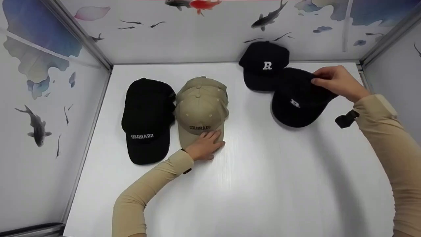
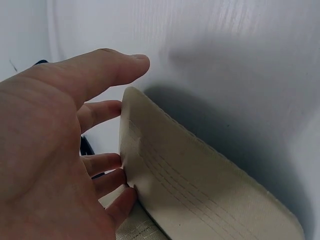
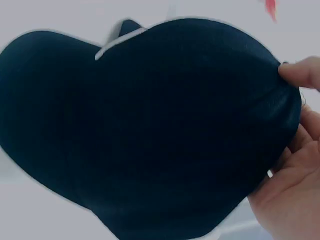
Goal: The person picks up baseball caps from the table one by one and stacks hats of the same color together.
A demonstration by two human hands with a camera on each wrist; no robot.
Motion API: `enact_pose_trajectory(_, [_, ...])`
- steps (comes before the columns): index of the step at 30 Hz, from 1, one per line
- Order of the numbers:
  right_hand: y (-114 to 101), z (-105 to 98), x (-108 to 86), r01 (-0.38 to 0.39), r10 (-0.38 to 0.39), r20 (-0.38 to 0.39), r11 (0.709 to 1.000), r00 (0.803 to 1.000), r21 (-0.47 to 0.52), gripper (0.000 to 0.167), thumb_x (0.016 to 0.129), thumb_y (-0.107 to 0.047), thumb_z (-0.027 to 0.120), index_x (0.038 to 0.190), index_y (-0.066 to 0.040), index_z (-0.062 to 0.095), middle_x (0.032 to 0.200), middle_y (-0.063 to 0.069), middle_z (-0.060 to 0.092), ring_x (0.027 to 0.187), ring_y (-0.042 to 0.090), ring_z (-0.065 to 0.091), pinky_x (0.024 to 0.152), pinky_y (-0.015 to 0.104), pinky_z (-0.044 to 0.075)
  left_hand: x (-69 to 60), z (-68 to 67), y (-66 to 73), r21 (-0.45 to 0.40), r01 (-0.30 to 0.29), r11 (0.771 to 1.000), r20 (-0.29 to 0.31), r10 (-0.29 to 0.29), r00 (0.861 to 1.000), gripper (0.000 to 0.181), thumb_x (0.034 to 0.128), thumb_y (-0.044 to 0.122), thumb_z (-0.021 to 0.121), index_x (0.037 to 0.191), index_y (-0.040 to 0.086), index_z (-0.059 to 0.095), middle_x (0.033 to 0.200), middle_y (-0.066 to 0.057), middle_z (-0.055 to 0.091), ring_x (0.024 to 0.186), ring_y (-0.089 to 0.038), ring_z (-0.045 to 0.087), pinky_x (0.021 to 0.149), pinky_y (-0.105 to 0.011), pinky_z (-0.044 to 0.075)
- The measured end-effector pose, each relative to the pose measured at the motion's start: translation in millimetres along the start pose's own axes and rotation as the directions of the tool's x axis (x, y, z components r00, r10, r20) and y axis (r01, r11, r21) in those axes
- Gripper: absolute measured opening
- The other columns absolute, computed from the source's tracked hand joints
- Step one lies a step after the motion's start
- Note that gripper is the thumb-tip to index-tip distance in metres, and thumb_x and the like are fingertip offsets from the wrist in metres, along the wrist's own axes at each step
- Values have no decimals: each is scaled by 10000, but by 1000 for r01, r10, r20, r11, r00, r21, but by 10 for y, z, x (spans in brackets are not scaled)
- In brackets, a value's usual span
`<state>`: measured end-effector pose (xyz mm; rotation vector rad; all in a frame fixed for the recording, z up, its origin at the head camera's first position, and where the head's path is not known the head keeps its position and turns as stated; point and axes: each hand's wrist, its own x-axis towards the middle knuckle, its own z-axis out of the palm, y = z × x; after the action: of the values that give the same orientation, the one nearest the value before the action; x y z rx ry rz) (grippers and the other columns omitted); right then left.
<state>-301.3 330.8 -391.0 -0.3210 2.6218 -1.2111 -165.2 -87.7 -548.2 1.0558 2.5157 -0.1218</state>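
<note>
My right hand (image 1: 343, 82) pinches a black cap (image 1: 296, 115) by its crown, thumb on one side and fingers on the other. A white letter is on its front, and its brim points toward me. In the right wrist view, the dark cap (image 3: 165, 130) fills most of the picture beside the hand (image 3: 295, 165). My left hand (image 1: 204, 147) rests its fingers on the brim of the front khaki cap (image 1: 200, 112), lettered COLORADO. From the left wrist, the fingertips touch the khaki brim (image 2: 185, 175), while the thumb of the hand (image 2: 55, 150) stands apart from it.
Left of the khaki stack, overlapping black caps (image 1: 148, 112) carry COLORADO lettering. Another black cap (image 1: 264, 64) with a white R lies at the back, partly behind the held one. A white table (image 1: 250, 184) lies beneath, with printed walls (image 1: 204, 36) around it.
</note>
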Motion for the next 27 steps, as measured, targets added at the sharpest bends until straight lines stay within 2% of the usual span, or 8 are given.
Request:
enact_pose_trajectory(5, [-133, 200, 90, 63, -69, 122, 997, 990, 50, 220, 937, -116, 620, 1072, 54, 658, 864, -43, 672, 730, 60, 584, 646, 185, 467, 7, 7, 5, 11, 4, 1000, 5, -4, 1000, 618, 926, 324, 658, 1473, 188, 406, 1558, -168, 209, 1408, -300, 224, 1078, -455, 267])
enact_pose_trajectory(7, [-166, 252, 132, 82, -89, 163, 996, 983, 45, 251, 950, -117, 602, 1137, 43, 648, 962, -5, 664, 788, 67, 598, 678, 198, 477, 10, 9, 10, 21, 4, 1000, 5, -4, 1000, 618, 927, 331, 655, 1475, 191, 404, 1557, -167, 210, 1406, -300, 228, 1076, -454, 270])
enact_pose_trajectory(10, [-196, 292, 191, 142, -132, 228, 990, 965, -26, 330, 963, -124, 583, 1270, -4, 602, 1230, 92, 604, 1082, 143, 569, 883, 302, 455, 11, 8, 19, 30, 4, 1000, -4, -4, 1000, 617, 927, 336, 654, 1474, 191, 406, 1556, -168, 214, 1400, -303, 239, 1077, -451, 273])
enact_pose_trajectory(12, [-184, 294, 223, 185, -161, 266, 980, 951, -69, 393, 961, -111, 579, 1340, -13, 549, 1380, 156, 497, 1272, 236, 449, 999, 437, 381, 8, 9, 22, 30, 2, 1000, -11, -1, 1000, 617, 925, 337, 656, 1471, 188, 409, 1554, -171, 215, 1397, -306, 243, 1076, -450, 273])
enact_pose_trajectory(14, [-148, 290, 243, 218, -182, 289, 971, 940, -97, 414, 954, -88, 582, 1352, 6, 524, 1438, 219, 421, 1357, 336, 319, 1033, 567, 294, 4, 11, 21, 26, 0, 1000, -14, 0, 1000, 619, 924, 337, 657, 1471, 185, 410, 1555, -175, 213, 1398, -309, 242, 1076, -449, 270])
enact_pose_trajectory(16, [-98, 291, 245, 202, -162, 298, 973, 941, -109, 405, 951, -80, 580, 1338, 24, 523, 1434, 255, 405, 1362, 393, 290, 1022, 622, 269, -2, 18, 17, 21, 3, 1000, -11, -3, 1000, 620, 924, 337, 657, 1471, 185, 409, 1557, -176, 205, 1402, -306, 232, 1077, -446, 265])
enact_pose_trajectory(22, [73, 345, 187, 76, -1, 327, 973, 945, -217, 376, 977, -146, 547, 1322, 4, 536, 1419, 284, 394, 1292, 472, 351, 994, 613, 316, -9, 28, 2, 20, 13, 1000, -8, -12, 1000, 617, 925, 332, 657, 1470, 182, 409, 1559, -177, 198, 1409, -300, 213, 1081, -444, 253])
enact_pose_trajectory(27, [187, 395, 183, 64, 20, 337, 970, 941, -235, 367, 981, -138, 526, 1308, 29, 541, 1377, 295, 437, 1267, 478, 370, 974, 608, 334, 14, 29, 28, 13, 19, 1000, -20, -19, 1000, 601, 919, 330, 666, 1455, 190, 432, 1553, -176, 212, 1403, -299, 224, 1067, -445, 264])
